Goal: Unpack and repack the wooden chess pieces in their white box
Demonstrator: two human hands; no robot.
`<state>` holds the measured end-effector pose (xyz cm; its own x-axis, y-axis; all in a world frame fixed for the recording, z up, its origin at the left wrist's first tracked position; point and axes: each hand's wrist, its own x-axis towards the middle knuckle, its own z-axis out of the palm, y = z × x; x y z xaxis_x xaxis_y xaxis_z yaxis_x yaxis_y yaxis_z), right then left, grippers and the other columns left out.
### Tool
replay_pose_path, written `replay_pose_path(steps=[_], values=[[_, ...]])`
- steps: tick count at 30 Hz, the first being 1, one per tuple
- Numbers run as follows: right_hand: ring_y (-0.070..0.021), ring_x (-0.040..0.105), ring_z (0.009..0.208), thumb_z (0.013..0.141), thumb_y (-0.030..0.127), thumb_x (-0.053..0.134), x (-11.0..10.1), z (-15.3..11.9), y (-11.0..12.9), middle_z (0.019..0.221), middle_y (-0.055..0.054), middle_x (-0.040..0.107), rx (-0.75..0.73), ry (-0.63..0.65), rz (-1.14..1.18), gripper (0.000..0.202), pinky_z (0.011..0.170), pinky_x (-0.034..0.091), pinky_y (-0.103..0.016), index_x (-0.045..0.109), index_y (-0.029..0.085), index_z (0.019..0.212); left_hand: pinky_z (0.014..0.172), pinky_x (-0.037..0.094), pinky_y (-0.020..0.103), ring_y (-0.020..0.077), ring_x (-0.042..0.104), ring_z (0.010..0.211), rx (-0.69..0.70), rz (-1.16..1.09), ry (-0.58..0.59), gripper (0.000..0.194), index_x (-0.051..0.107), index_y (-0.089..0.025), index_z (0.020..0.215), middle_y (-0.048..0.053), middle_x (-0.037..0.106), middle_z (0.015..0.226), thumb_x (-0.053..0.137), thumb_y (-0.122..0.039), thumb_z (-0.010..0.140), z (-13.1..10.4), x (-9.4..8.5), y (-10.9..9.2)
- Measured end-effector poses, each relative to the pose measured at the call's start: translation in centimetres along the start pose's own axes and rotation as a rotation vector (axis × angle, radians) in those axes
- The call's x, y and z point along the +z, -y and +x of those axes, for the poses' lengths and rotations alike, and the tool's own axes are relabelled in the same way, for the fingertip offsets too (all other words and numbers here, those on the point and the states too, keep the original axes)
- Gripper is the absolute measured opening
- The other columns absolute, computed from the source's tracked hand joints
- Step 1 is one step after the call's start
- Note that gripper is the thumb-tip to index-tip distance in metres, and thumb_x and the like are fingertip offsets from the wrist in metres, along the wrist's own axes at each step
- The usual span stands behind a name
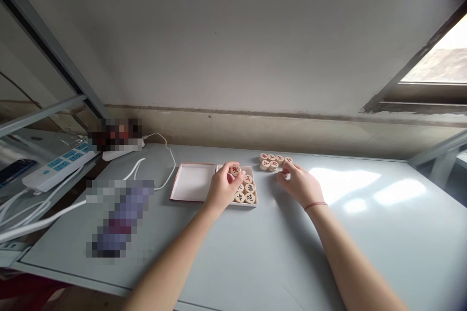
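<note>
My left hand (221,185) pinches a round wooden Chinese chess piece (235,170) with a dark character, above the right half of an open box. In that white tray half (255,203) lie several more chess pieces (250,188), face up, partly covered by my hand. The bare inner side of the box's lid half (193,182) lies flat to the left. My right hand (301,184) has bent fingers beside a cluster of chess pieces (272,160) with red characters. Its fingertips meet the cluster's right end; whether they hold a piece is hidden.
A grey table (233,257) runs along the wall. To the left lie a blurred purple object (124,218), white cables (170,155) and a white power strip (60,167) with blue sockets. Metal frame bars (47,34) rise at the left; a window (434,63) is at the right.
</note>
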<state>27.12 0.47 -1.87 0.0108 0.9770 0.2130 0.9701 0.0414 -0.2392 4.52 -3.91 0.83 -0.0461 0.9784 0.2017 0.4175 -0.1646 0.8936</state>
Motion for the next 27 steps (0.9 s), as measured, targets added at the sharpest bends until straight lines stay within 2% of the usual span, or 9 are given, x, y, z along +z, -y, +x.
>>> replay_pose_path(steps=[5,13,20,22,24,27], values=[[-0.0142,0.054,0.059,0.080,0.032,0.048,-0.2,0.0,0.1,0.091,-0.005,0.064,0.004,-0.002,0.000,0.016,0.047,0.031,-0.025,0.061,0.023,0.079,0.063,0.048,0.024,0.0122,0.057,0.064,0.020,0.047,0.009,0.025,0.062,-0.021,0.103,0.000,0.065,0.076,0.057,-0.036,0.084,0.1,0.0,0.0],[-0.0159,0.056,0.064,0.083,0.032,0.047,-0.2,0.0,0.2,0.083,-0.002,0.065,0.054,0.031,0.013,0.017,0.050,0.032,-0.025,0.062,0.024,0.081,0.072,0.051,0.027,0.0121,0.058,0.066,0.058,0.132,-0.003,0.028,0.061,-0.019,0.109,0.003,0.066,0.091,0.057,-0.027,0.084,0.1,0.1,0.0],[-0.0152,0.056,0.060,0.082,0.032,0.048,0.3,0.2,-0.3,0.085,-0.003,0.067,0.015,-0.083,0.069,0.021,0.048,0.032,-0.024,0.064,0.025,0.094,0.073,0.053,0.028,0.0116,0.058,0.064,0.124,0.167,-0.014,0.029,0.060,-0.020,0.112,0.003,0.066,0.093,0.058,-0.023,0.083,0.1,0.4,0.6],[-0.0145,0.055,0.058,0.083,0.032,0.047,-0.2,0.0,0.4,0.086,-0.003,0.067,-0.009,-0.175,0.147,0.022,0.049,0.035,-0.025,0.063,0.024,0.094,0.076,0.053,0.029,0.0128,0.060,0.069,0.164,0.197,-0.018,0.031,0.060,-0.020,0.114,0.004,0.066,0.098,0.058,-0.022,0.084,0.1,0.5,0.9],[-0.0130,0.054,0.055,0.084,0.035,0.046,-0.8,-0.5,1.9,0.082,-0.004,0.067,-0.096,-0.231,0.303,0.021,0.051,0.040,-0.026,0.062,0.022,0.089,0.079,0.052,0.030,0.0154,0.062,0.079,0.219,0.236,-0.012,0.032,0.058,-0.021,0.117,0.006,0.065,0.103,0.057,-0.022,0.085,0.1,0.7,1.1],[-0.0112,0.054,0.053,0.086,0.041,0.050,-1.6,-1.9,4.9,0.077,-0.003,0.067,-0.305,-0.146,0.559,0.023,0.054,0.045,-0.025,0.060,0.021,0.093,0.079,0.052,0.031,0.0180,0.064,0.087,0.297,0.293,0.044,0.035,0.055,-0.023,0.123,0.007,0.064,0.105,0.054,-0.025,0.088,-0.2,0.8,1.2]])
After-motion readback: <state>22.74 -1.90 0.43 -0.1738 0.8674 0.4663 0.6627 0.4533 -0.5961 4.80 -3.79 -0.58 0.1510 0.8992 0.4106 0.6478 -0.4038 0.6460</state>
